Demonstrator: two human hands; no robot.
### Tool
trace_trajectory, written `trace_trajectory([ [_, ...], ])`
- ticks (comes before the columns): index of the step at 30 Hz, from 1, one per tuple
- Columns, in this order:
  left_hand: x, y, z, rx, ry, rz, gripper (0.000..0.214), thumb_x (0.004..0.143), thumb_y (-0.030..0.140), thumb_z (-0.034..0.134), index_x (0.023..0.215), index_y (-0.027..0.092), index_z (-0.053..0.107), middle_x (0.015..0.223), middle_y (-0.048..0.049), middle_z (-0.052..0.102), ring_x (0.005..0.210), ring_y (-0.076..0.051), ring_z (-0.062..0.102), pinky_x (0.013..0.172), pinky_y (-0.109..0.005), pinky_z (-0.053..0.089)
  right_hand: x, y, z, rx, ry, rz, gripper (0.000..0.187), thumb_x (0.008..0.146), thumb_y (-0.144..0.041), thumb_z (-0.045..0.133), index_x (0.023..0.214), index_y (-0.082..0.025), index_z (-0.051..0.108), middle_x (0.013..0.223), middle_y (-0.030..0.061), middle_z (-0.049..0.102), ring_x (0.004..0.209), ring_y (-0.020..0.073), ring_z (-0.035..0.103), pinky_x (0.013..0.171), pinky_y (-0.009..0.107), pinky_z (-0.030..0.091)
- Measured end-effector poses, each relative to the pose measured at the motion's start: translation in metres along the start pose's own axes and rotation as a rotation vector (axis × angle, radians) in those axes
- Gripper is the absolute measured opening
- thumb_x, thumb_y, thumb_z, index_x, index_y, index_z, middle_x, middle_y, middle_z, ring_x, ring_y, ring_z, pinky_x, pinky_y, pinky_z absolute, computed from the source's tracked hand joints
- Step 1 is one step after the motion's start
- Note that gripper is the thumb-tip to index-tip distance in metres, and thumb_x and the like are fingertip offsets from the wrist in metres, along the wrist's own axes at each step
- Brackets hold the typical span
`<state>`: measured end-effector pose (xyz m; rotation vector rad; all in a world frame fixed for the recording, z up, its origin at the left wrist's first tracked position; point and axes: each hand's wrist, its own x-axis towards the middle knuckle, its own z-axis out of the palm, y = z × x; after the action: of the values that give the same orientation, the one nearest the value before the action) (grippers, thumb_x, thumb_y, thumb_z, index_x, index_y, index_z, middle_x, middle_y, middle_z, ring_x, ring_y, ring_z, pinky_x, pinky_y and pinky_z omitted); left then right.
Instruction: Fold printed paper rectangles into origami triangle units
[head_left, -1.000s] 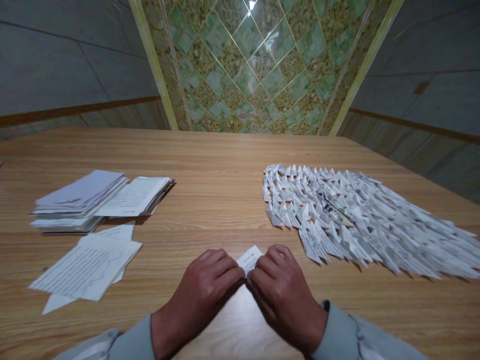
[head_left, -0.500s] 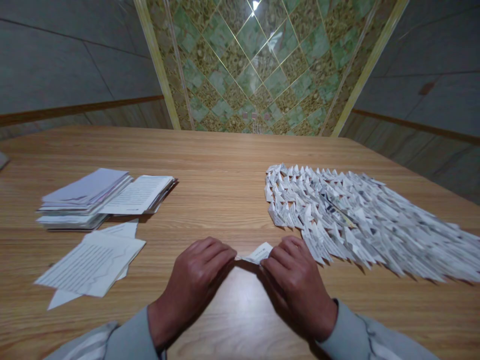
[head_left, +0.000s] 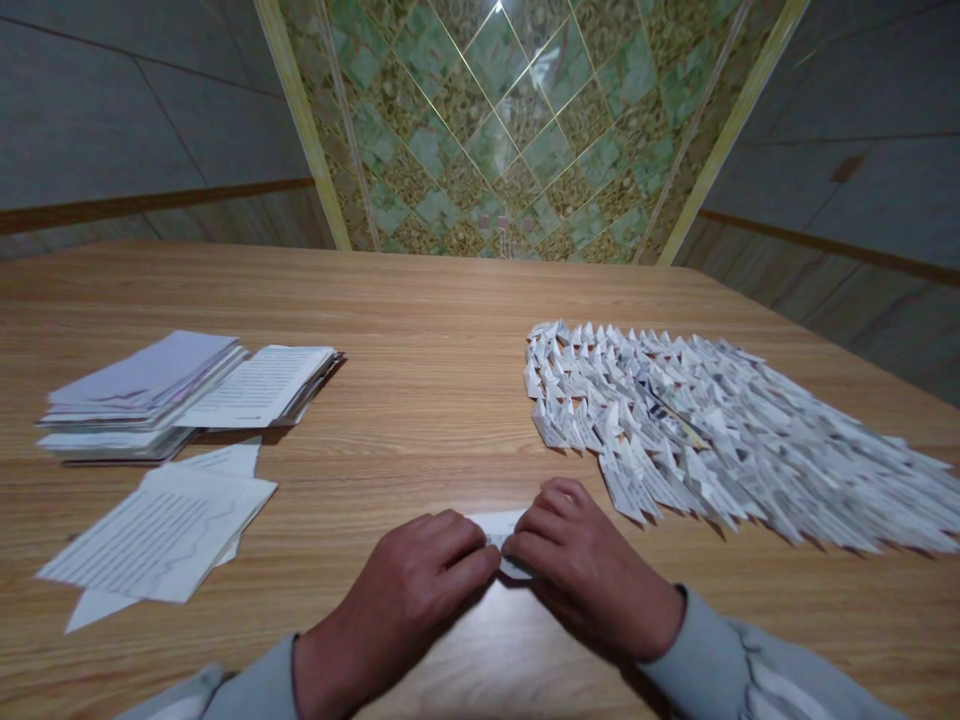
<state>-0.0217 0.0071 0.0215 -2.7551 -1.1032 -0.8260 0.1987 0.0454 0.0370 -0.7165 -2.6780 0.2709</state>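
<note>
A small folded piece of printed paper [head_left: 495, 523] lies between my hands near the front middle of the table. My left hand [head_left: 420, 570] has its fingers closed on the paper's left side. On the opposite side, my right hand [head_left: 574, 560] pinches the same paper, its fingertips close to those of the left. Much of the paper is covered by my fingers, so its full shape is hidden. To the right of my right hand spread many folded paper boats [head_left: 637, 400], set in tight rows with pointed tips up.
Stacked paper sheets [head_left: 142, 370] sit at the left, with a printed pile [head_left: 259, 385] against them. Loose sheets [head_left: 161, 530] overlap nearer to me. The wooden table [head_left: 420, 330] reaches back to a tiled wall [head_left: 510, 130].
My hands have come closer together, the left moving right, and the paper now lies flatter between them. The view has shifted slightly, moving the paper stacks left in the picture.
</note>
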Motion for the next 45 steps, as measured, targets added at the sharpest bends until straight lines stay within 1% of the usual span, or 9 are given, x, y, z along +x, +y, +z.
trace_trajectory([
  [3,0.000,-0.001,-0.001,0.013,-0.039,0.032,0.028,0.105,0.023,0.042,0.091,0.019,0.066,0.071,-0.0015,0.059,0.063,-0.017,0.050,0.055,-0.030,0.031,-0.005,0.010,-0.006,0.086,-0.031,0.028,0.011,0.086,-0.011,0.065,0.093,-0.020,0.065,0.090,0.0026,0.068,0.089,0.0203,0.051,0.086,0.037,0.035],
  [9,0.001,-0.001,-0.002,-0.088,-0.145,0.078,0.031,0.106,0.024,0.036,0.102,0.017,0.066,0.090,-0.0062,0.068,0.080,-0.020,0.059,0.068,-0.033,0.046,-0.010,0.020,-0.014,0.259,-0.057,0.027,0.005,0.094,-0.025,0.066,0.094,-0.023,0.071,0.097,0.0000,0.074,0.089,0.0178,0.058,0.086,0.035,0.035],
  [14,0.000,0.002,-0.007,-0.073,-0.214,0.070,0.031,0.104,0.022,0.035,0.114,0.020,0.064,0.099,-0.0091,0.069,0.086,-0.024,0.061,0.071,-0.038,0.050,-0.012,0.024,-0.018,0.333,-0.050,0.024,0.016,0.095,-0.035,0.065,0.095,-0.022,0.074,0.101,0.0028,0.075,0.091,0.0192,0.061,0.085,0.035,0.036],
  [18,-0.003,0.006,-0.009,-0.054,-0.250,0.070,0.030,0.104,0.023,0.036,0.119,0.023,0.063,0.107,-0.0095,0.068,0.091,-0.026,0.061,0.074,-0.041,0.053,-0.012,0.029,-0.017,0.361,-0.050,0.023,0.016,0.094,-0.035,0.065,0.093,-0.021,0.074,0.101,0.0034,0.075,0.092,0.0195,0.061,0.086,0.036,0.036],
  [24,-0.005,0.005,-0.012,-0.026,-0.192,0.094,0.034,0.106,0.021,0.034,0.121,0.025,0.064,0.113,-0.0091,0.070,0.098,-0.024,0.063,0.080,-0.039,0.054,-0.009,0.026,-0.006,0.308,-0.040,0.155,0.012,0.092,-0.024,0.069,0.082,-0.018,0.069,0.087,0.0021,0.070,0.085,0.0182,0.059,0.080,0.034,0.037],
  [30,-0.005,0.002,-0.016,-0.038,-0.118,0.112,0.034,0.106,0.019,0.035,0.116,0.025,0.066,0.114,-0.0082,0.072,0.098,-0.023,0.065,0.083,-0.038,0.054,-0.006,0.014,0.006,0.257,0.014,0.301,0.014,0.087,-0.022,0.074,0.081,-0.018,0.062,0.082,-0.0004,0.062,0.084,0.0183,0.055,0.076,0.033,0.035],
  [39,-0.014,0.001,0.004,-0.093,-0.010,0.057,0.025,0.101,0.012,0.044,0.103,0.019,0.068,0.108,-0.0052,0.075,0.097,-0.023,0.065,0.080,-0.036,0.052,-0.001,0.003,0.010,0.192,-0.027,0.408,0.015,0.086,-0.019,0.075,0.084,-0.019,0.060,0.087,0.0001,0.059,0.088,0.0201,0.052,0.077,0.034,0.033],
  [42,-0.016,0.002,0.008,-0.051,-0.037,0.054,0.028,0.100,0.011,0.043,0.113,0.019,0.067,0.107,-0.0050,0.075,0.096,-0.023,0.064,0.080,-0.037,0.051,0.001,0.002,0.010,0.187,-0.029,0.426,0.017,0.085,-0.018,0.075,0.083,-0.019,0.059,0.086,0.0000,0.058,0.088,0.0202,0.052,0.077,0.034,0.033],
  [45,-0.017,0.003,0.010,0.012,-0.044,0.095,0.036,0.100,0.013,0.045,0.129,0.028,0.061,0.112,-0.0042,0.073,0.097,-0.023,0.062,0.078,-0.036,0.050,0.002,0.000,0.009,0.175,-0.026,0.434,0.018,0.085,-0.017,0.075,0.082,-0.019,0.058,0.086,-0.0002,0.058,0.087,0.0200,0.052,0.078,0.034,0.033],
])
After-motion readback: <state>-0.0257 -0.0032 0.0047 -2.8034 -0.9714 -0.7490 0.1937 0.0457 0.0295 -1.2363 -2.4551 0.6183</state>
